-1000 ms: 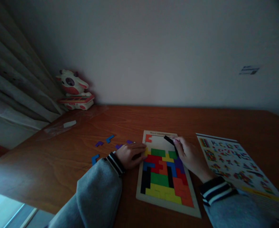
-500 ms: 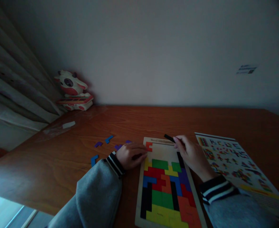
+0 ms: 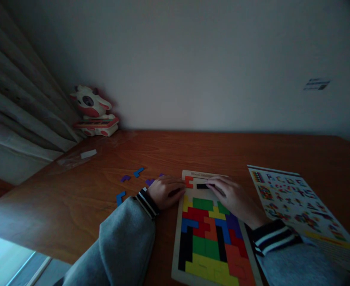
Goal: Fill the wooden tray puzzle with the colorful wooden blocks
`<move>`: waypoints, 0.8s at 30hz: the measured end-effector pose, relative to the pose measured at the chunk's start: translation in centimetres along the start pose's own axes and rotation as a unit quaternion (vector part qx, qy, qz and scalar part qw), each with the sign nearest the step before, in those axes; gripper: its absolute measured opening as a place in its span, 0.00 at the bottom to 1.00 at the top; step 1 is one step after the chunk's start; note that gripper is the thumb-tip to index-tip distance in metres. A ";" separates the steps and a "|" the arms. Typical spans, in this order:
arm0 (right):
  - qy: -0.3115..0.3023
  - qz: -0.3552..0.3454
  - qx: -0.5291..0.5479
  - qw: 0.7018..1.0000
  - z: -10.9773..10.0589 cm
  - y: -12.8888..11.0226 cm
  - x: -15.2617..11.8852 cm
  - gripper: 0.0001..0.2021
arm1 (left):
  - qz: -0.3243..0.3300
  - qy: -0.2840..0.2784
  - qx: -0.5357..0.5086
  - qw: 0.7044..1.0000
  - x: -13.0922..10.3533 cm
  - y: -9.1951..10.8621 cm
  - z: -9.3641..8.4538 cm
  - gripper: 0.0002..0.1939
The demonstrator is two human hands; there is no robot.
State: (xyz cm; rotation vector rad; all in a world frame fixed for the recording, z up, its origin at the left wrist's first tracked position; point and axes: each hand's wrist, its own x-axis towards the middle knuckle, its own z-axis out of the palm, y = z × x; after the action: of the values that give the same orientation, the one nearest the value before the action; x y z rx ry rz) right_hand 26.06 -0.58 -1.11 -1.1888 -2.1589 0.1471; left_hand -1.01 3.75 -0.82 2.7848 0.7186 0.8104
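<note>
My right hand (image 3: 230, 194) pinches a straight black puzzle piece (image 3: 202, 186) by its right end. The piece lies level over the bare upper part of the wooden puzzle board (image 3: 177, 246). My left hand (image 3: 167, 192) rests at the board's left edge, thumb and fingers a little apart, fingertips beside a notched red-orange piece (image 3: 188, 182). Lower down, colourful pieces fill the board, among them a green piece (image 3: 203, 204) and a yellow one (image 3: 217, 214). My right hand covers part of the board's upper right side.
Left of the board lie loose blue pieces (image 3: 138, 172) and purple pieces (image 3: 125, 178). A printed pattern sheet (image 3: 300, 206) lies on the right. A cow-shaped toy keyboard (image 3: 95, 113) stands at the back left of the wooden table (image 3: 222, 149), near a curtain (image 3: 20, 103).
My right hand has moved left with the black piece, from over the board's top edge onto its bare upper area. The piece has turned level. My left hand stays at the board's edge.
</note>
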 end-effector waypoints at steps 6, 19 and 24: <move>-0.033 -0.001 -0.032 0.999 0.2 0.6 -0.3 0.08 | -0.029 0.029 0.075 0.996 -1.0 -1.9 -2.1 0.12; -0.033 0.018 -0.075 0.996 1.2 -0.3 0.6 0.10 | -0.014 0.028 0.056 0.998 -1.1 -1.2 -1.9 0.11; -0.056 0.014 -0.072 0.996 0.9 -0.6 0.5 0.13 | -0.017 0.016 0.042 0.999 -1.3 -1.4 -1.8 0.12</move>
State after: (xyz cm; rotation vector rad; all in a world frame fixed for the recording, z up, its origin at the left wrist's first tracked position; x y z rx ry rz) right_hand 24.92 -0.33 -1.27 -1.3201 -2.2831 0.0726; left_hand -3.46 4.34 -0.27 2.8310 0.8209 0.8395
